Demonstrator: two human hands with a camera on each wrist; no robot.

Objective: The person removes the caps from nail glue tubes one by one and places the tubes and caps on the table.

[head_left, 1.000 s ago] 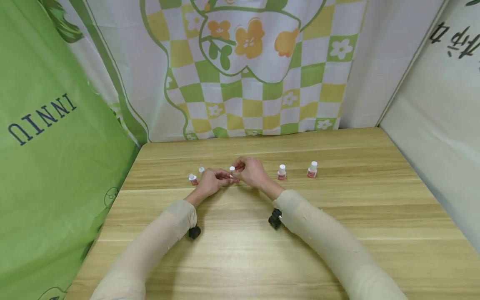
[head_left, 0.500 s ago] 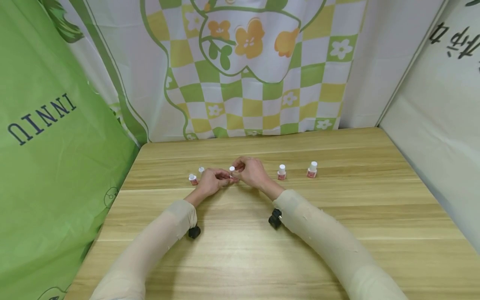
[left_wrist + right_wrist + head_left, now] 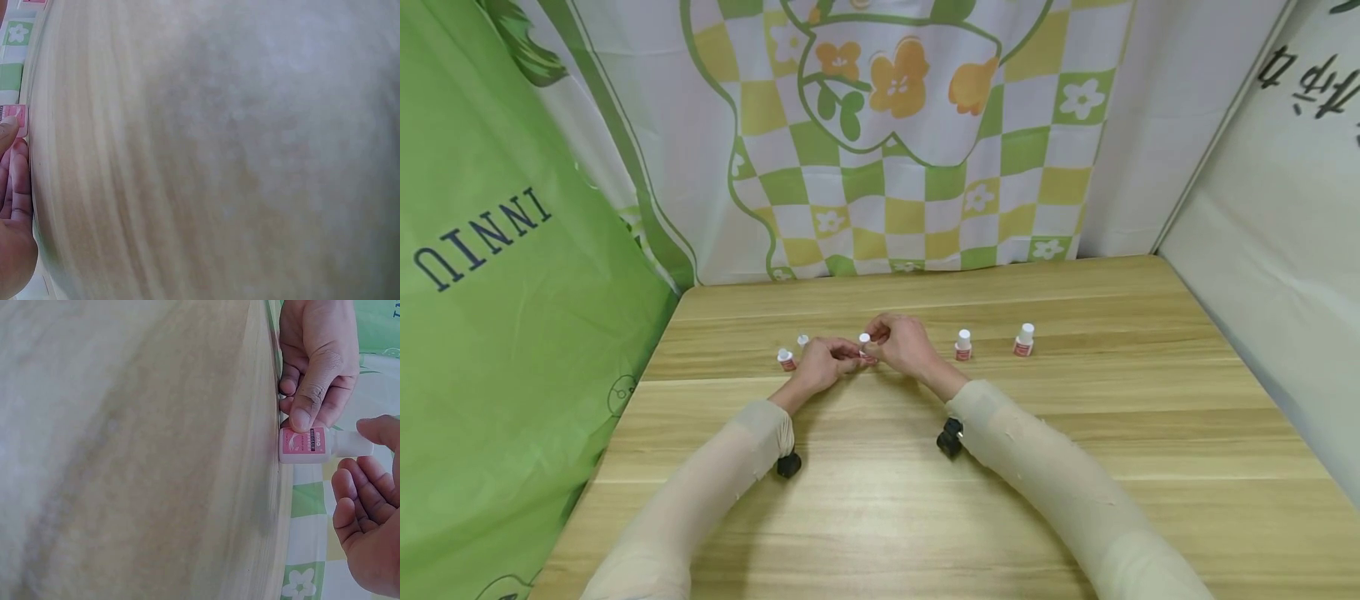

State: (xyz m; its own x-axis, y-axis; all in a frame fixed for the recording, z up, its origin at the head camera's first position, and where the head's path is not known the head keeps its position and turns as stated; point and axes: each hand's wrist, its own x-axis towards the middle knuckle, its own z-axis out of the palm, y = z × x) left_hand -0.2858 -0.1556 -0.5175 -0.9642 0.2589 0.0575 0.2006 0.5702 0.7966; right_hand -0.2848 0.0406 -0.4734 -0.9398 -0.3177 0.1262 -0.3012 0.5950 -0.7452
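A small white bottle with a pink label (image 3: 304,445) stands upright on the table between the two hands. My left hand (image 3: 822,365) grips its lower body, the thumb lying on the label in the right wrist view. At the white cap (image 3: 864,338), the thumb and fingers of my right hand (image 3: 906,344) pinch from the other side; the remaining fingers are bent below the cap in the right wrist view (image 3: 375,512). In the left wrist view, only part of the left hand (image 3: 15,219) and a piece of the pink label (image 3: 20,117) show at the edge.
Left of the hands stands a small white bottle (image 3: 786,360), with a clear-looking small piece (image 3: 803,340) behind the left hand. Two capped bottles (image 3: 963,345) (image 3: 1024,340) stand to the right on the wooden table (image 3: 880,500). Printed curtains surround it.
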